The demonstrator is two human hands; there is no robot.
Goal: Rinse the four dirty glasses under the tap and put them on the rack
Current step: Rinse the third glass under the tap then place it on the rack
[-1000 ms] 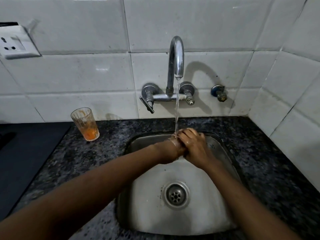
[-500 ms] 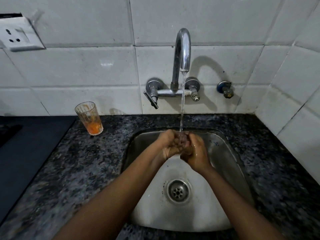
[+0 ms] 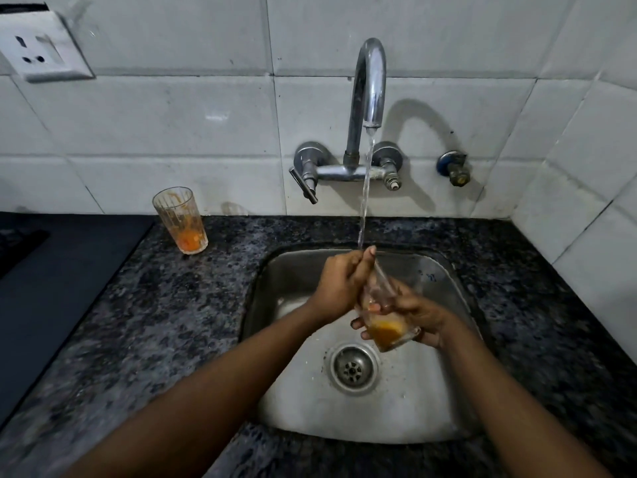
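Note:
Over the steel sink [image 3: 444, 405], both hands hold a clear glass [image 3: 387, 327] with orange residue in its base, tilted with the rim up toward the stream. My right hand [image 3: 418, 313] wraps its lower half. My left hand [image 3: 343, 282] grips the rim, some fingers seemingly inside. Water runs from the chrome tap [image 3: 370, 84] onto my left fingers at the rim. A second dirty glass [image 3: 181, 220] with orange dregs stands upright on the dark granite counter [image 3: 172, 305], left of the sink by the wall. No rack is in view.
The drain [image 3: 351, 369] lies below the hands. A lever handle [image 3: 303, 182] and a small valve [image 3: 455, 169] sit on the white tiled wall. A wall socket [image 3: 38, 46] is at upper left. A black hob surface [image 3: 51, 284] borders the counter's left side.
The hands were pressed together under the stream, hiding the glass. Now they have spread, the glass has dropped toward me and tilted, and its orange base shows. The camera view shifted slightly.

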